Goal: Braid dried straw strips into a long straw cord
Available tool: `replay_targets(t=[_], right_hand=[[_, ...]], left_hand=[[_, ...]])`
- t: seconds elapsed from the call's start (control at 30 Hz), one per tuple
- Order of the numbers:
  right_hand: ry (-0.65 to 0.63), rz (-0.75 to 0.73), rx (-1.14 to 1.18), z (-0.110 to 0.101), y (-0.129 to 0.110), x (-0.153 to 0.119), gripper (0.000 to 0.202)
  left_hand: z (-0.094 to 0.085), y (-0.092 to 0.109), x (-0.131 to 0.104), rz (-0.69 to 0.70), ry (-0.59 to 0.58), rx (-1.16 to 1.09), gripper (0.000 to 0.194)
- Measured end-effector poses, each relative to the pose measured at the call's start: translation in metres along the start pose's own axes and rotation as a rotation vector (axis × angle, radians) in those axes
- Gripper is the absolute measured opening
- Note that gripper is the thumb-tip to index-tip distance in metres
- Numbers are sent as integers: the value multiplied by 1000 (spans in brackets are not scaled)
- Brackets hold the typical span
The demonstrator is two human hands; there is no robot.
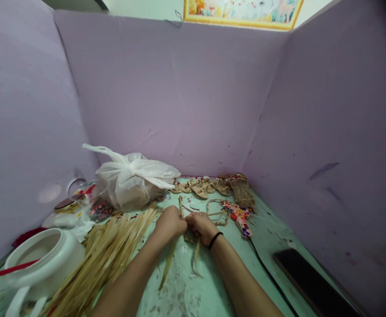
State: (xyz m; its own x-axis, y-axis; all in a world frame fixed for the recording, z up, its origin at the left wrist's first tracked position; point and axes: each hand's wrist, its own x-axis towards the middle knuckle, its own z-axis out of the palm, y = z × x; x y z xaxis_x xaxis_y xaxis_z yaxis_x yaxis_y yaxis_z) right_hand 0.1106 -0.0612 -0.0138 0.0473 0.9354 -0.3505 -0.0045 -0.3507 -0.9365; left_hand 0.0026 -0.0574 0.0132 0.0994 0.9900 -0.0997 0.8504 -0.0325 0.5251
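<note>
My left hand (pixel 170 223) and my right hand (pixel 202 225) meet at the middle of the table, fingers pinched on a straw braid (pixel 180 205). A dark band circles my right wrist. One flat straw strip (pixel 167 268) hangs down below my left hand, and a paler loose end (pixel 196 259) trails under my right. Just beyond my right hand, a length of braided straw cord (pixel 222 221) lies in a loose loop. The exact grip of the fingertips is partly hidden by the hands.
A bundle of straw strips (pixel 113 251) lies left, beside a white pot (pixel 52 259). Behind stand a tied white plastic bag (pixel 130 182) and small woven straw pieces (pixel 199 190). Right are a patterned glue gun (pixel 237 214), its black cord (pixel 269 268), and a dark phone (pixel 312 281). Purple panels enclose the table.
</note>
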Motion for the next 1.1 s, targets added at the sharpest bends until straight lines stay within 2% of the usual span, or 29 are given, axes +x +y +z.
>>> replay_targets(t=[0.07, 0.17, 0.23, 0.33, 0.4, 0.43, 0.47, 0.57, 0.63, 0.73, 0.8, 0.9, 1.0, 1.1], right_hand=[[-4, 0, 38, 0, 3, 1, 14], [-48, -10, 65, -3, 6, 2, 14], [-97, -22, 66, -5, 6, 1, 14], [-193, -16, 87, -8, 4, 0, 9], [-247, 1, 116, -10, 2, 0, 8], [-264, 5, 127, -10, 2, 0, 8], [-276, 3, 136, -11, 2, 0, 7], [-320, -33, 157, -11, 4, 1, 5], [-335, -63, 125, -11, 5, 3, 4], [-218, -139, -92, -10, 8, 6, 3], [-101, -211, -310, -9, 8, 8, 3], [44, -307, -623, -8, 2, 5, 6], [156, -322, -838, -9, -9, -5, 9], [171, -307, -937, -5, -19, -17, 10]], left_hand=[[7, 11, -13, 4, 65, 31, 11], [14, 19, -26, 64, 80, 29, 14], [8, 17, -24, 81, 26, 12, 11], [-10, 6, -11, 24, -40, -67, 13], [-19, -1, -1, -41, 70, -202, 17], [-20, -3, 2, -90, 59, -296, 18], [-19, -4, 5, -141, -3, -395, 18], [-9, -4, 7, -247, -296, -649, 16], [-2, -3, 6, -279, -379, -695, 14], [3, -6, 8, -285, -287, -550, 13], [6, -9, 11, -227, -188, -460, 15], [11, -14, 16, -117, -89, -450, 18], [15, -14, 16, -125, -73, -489, 19], [14, -10, 13, -195, -86, -539, 19]])
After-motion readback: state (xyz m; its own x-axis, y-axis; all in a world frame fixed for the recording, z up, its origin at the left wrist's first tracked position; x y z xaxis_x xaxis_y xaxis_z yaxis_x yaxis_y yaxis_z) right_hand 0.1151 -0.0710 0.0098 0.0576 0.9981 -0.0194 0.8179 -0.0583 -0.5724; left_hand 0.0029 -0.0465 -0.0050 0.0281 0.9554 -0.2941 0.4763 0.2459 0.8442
